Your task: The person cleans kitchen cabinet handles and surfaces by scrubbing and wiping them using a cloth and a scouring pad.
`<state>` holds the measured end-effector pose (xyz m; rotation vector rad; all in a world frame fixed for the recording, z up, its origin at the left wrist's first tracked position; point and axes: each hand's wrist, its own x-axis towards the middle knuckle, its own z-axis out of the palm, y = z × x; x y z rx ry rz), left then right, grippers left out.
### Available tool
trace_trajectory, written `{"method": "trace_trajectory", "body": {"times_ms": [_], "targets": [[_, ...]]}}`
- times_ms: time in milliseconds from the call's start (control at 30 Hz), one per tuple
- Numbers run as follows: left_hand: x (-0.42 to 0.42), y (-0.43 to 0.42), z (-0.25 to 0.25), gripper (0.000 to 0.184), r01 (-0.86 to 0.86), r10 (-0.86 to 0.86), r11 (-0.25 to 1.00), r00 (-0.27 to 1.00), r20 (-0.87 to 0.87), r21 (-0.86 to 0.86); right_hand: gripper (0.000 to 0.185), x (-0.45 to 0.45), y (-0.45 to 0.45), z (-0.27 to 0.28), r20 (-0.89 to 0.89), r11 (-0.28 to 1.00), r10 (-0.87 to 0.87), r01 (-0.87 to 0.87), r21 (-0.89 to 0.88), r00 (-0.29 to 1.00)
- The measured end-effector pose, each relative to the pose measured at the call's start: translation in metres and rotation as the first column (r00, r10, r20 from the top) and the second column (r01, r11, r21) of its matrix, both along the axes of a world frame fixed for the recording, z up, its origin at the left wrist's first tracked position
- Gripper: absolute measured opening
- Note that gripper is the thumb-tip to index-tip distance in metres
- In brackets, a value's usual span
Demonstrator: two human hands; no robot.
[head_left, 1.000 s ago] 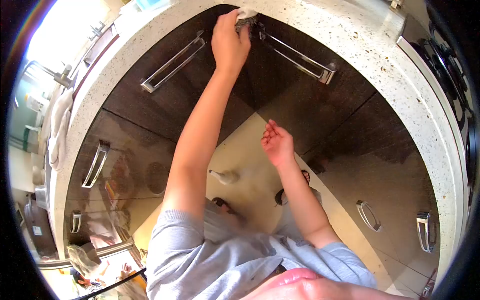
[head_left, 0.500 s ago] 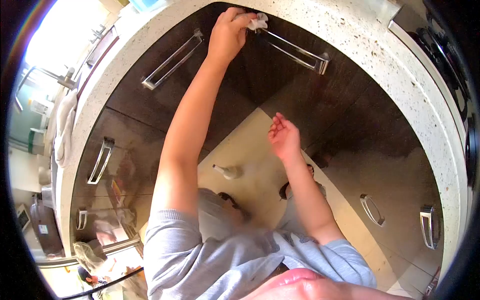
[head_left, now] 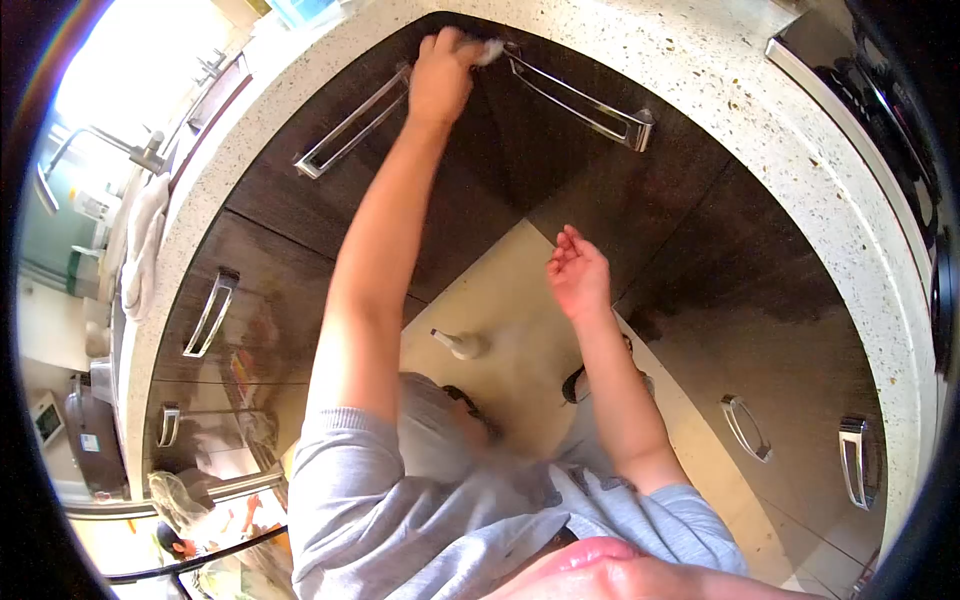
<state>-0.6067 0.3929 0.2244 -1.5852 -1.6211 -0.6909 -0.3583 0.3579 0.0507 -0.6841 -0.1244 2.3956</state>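
Observation:
My left hand (head_left: 440, 80) is closed on a crumpled whitish cloth (head_left: 489, 52), held against the top of the dark cabinet doors (head_left: 500, 140) just below the counter edge. The cloth lies between two chrome handles, the left one (head_left: 350, 125) beside my wrist and the right one (head_left: 580, 105) to its right. Lower down, my right hand (head_left: 580, 270) hangs in the air in front of the cabinet, palm up, with loosely curled fingers and nothing in it. A whitish bottle (head_left: 460, 344) is on the floor between the cabinet and my feet.
A speckled counter (head_left: 790, 150) curves around the cabinets. To the left are a faucet (head_left: 145, 150) and a draped cloth (head_left: 147, 245). A black stove (head_left: 880, 120) is at the right. Smaller handles (head_left: 212, 312) (head_left: 747, 428) stick out from lower fronts.
My left hand has moved slightly left and down with the cloth, away from the right handle. My right hand has shifted a little to the right in view.

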Motion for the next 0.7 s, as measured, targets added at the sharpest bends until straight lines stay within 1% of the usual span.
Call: {"method": "trace_trajectory", "body": {"times_ms": [33, 67, 100, 167, 200, 300, 400, 433, 467, 567, 600, 700], "targets": [[-0.005, -0.006, -0.001, 0.034, -0.084, 0.079, 0.985, 0.996, -0.044, -0.149, 0.018, 0.002, -0.001, 0.001, 0.015, 1.0, -0.004, 0.004, -0.013, 1.0], [-0.005, -0.006, -0.006, 0.034, -0.006, 0.008, 0.996, 1.0, 0.021, -0.094, 0.018, 0.005, -0.002, 0.001, 0.029, 1.0, -0.01, 0.01, -0.02, 1.0], [0.006, -0.002, 0.003, 0.034, 0.031, -0.041, 0.997, 0.99, 0.137, 0.073, 0.018, -0.001, 0.003, 0.003, 0.021, 0.999, -0.027, 0.027, -0.024, 0.999], [0.047, -0.004, 0.01, 0.034, 0.042, -0.189, 0.927, 0.91, 0.37, 0.372, 0.019, -0.004, 0.0, -0.001, -0.026, 1.0, -0.009, 0.009, -0.001, 1.0], [0.051, -0.001, 0.01, 0.034, 0.016, -0.164, 0.934, 0.907, 0.388, 0.357, 0.019, -0.002, 0.001, -0.003, -0.037, 1.0, 0.005, -0.004, 0.019, 0.999], [0.046, 0.003, -0.003, 0.031, 0.002, -0.066, 0.984, 0.932, 0.356, 0.179, 0.018, 0.003, 0.001, -0.003, -0.027, 0.999, 0.004, -0.003, 0.032, 1.0], [0.042, -0.007, -0.004, 0.026, 0.129, -0.185, 0.975, 0.921, 0.342, 0.179, 0.017, 0.003, 0.005, 0.0, 0.022, 1.0, -0.028, 0.028, 0.004, 0.999], [0.04, -0.009, -0.003, 0.025, 0.163, -0.213, 0.971, 0.918, 0.336, 0.173, 0.017, 0.001, 0.004, -0.001, 0.01, 1.0, -0.026, 0.025, 0.008, 1.0], [0.037, -0.007, -0.003, 0.023, 0.193, -0.251, 0.96, 0.916, 0.313, 0.205, 0.016, -0.001, 0.003, -0.004, 0.003, 1.0, -0.019, 0.019, 0.015, 1.0], [0.034, -0.009, 0.007, 0.023, 0.266, -0.286, 0.958, 0.915, 0.285, 0.108, 0.016, -0.005, -0.002, -0.005, 0.0, 1.0, 0.013, -0.013, 0.011, 1.0], [0.022, -0.003, 0.004, 0.025, 0.245, -0.265, 0.962, 0.941, 0.208, 0.119, 0.016, -0.007, -0.004, -0.005, 0.0, 1.0, 0.022, -0.022, 0.003, 1.0], [-0.014, 0.002, 0.003, 0.029, 0.106, -0.105, 0.994, 0.993, 0.061, -0.015, 0.016, -0.009, -0.005, -0.003, -0.001, 1.0, 0.012, -0.012, -0.013, 1.0]]}}
